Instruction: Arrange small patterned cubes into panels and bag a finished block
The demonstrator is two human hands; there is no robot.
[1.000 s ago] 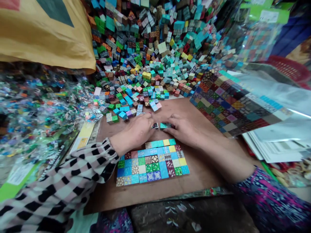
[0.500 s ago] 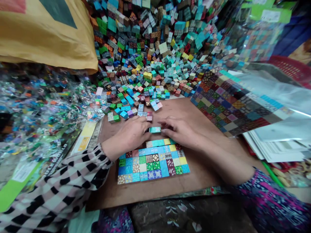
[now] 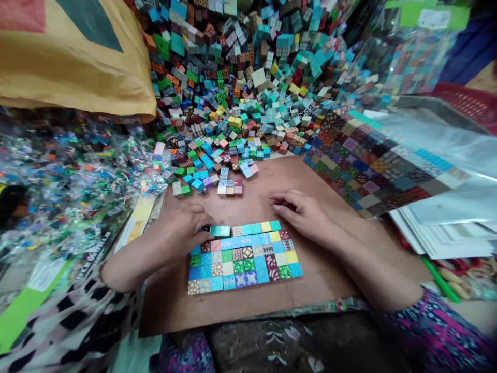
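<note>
On the brown board (image 3: 248, 305) lies a flat mosaic (image 3: 244, 259) of patterned cube blocks in several colours, set in rows. My left hand (image 3: 182, 225) pinches a teal block strip (image 3: 220, 231) with a dark piece at its left end. That strip is at the left of the mosaic's top row, beside the row's other blocks with a narrow gap between. My right hand (image 3: 301, 210) rests above the board to the right of the mosaic. Its fingers are loosely curled and apart, with nothing seen in them.
A large heap of loose blocks (image 3: 233, 93) rises behind the board, with a small cluster of blocks (image 3: 230, 187) at its near edge. Small bagged pieces (image 3: 97, 155) pile up on the left. A patterned block sheet (image 3: 361, 160) and clear plastic bags (image 3: 450, 197) lie right.
My left hand has carried the teal strip left and nearer, from above the mosaic to the left end of its top row. My right hand has drawn away slightly to the right.
</note>
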